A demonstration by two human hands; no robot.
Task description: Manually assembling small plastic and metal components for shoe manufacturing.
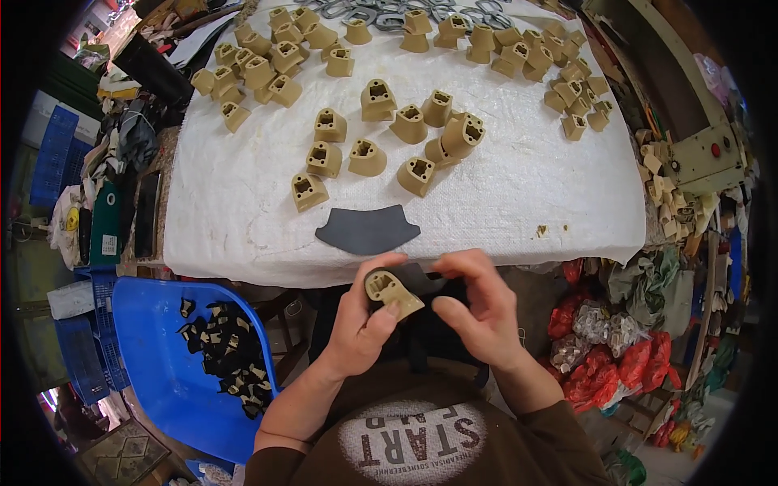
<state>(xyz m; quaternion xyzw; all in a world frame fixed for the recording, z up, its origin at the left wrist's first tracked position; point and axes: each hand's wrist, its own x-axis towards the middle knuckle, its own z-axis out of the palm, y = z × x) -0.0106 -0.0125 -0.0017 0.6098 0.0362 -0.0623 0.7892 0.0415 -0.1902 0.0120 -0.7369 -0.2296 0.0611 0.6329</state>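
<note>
My left hand (362,324) grips a tan shoe heel (399,298), thumb on its lower side. A dark grey covering piece (414,279) lies around the heel's far side, its loose end toward my right hand. Close by on the right, my right hand (486,312) has its thumb and index finger apart; the index fingertip is at the loose end, and whether it touches I cannot tell. Another dark curved covering piece (369,230) lies flat on the white-covered table (243,219), just beyond my hands. Several bare tan heels (378,100) stand behind it.
More tan heels are grouped at the far left (258,71) and far right (577,93) of the table, with grey metal rings (389,18) at the back. A blue tub (174,397) with dark-covered heels stands on my left. Red plastic bags (596,377) lie on my right.
</note>
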